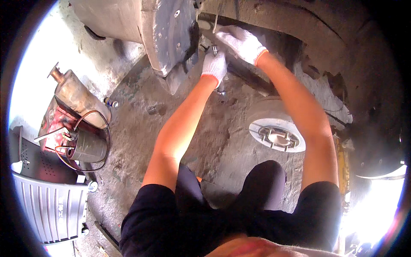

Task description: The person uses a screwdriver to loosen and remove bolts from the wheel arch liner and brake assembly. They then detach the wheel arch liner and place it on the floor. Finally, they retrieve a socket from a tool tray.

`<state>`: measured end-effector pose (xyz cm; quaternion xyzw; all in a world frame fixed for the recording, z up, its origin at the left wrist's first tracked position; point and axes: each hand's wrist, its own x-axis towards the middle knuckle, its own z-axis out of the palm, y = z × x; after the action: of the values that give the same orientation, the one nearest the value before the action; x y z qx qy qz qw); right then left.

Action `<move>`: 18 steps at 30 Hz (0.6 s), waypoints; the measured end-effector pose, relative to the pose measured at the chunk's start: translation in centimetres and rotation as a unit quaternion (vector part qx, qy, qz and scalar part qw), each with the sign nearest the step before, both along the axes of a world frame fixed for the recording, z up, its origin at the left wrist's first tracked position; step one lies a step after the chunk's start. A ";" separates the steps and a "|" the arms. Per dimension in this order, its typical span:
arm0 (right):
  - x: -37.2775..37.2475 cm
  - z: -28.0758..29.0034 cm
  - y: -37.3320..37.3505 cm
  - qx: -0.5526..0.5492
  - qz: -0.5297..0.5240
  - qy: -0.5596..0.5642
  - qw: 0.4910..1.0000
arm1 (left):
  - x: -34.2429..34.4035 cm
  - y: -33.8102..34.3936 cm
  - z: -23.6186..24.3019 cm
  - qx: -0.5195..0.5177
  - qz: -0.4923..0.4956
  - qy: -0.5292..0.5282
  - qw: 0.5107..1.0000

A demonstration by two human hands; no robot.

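Note:
Both my hands wear white knit gloves with orange cuffs and reach up beneath a vehicle. My left hand (214, 66) is closed round a metal hand tool (221, 92). One shiny end of it shows below the glove, and another shiny metal piece stands out above the fingers; its exact kind is hard to make out. Just to the right, my right hand (239, 42) lies over a grey metal part (226, 44), fingers stretched along it. At the left of both hands hangs a large dark, worn metal plate (173, 40) with small holes.
A round hub with studs (278, 136) lies on the floor before my right knee. Leftward are a rusty canister (77, 94), a small can (111, 103), a red metal box (55, 122), a dark cylinder with a hose (89, 145) and a ribbed grey panel (51, 210).

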<state>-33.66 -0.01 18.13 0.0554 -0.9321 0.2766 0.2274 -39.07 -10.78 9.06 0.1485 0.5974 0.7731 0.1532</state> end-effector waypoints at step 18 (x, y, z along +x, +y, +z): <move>19.6 -8.2 -4.2 -0.029 0.068 0.031 0.997 | 17.2 -8.5 -6.2 -0.242 -0.190 0.055 0.950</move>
<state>-14.03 -4.17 9.92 0.1209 -0.9101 0.3168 0.2381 -21.86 -19.28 2.85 0.2597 0.7347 0.5527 0.2955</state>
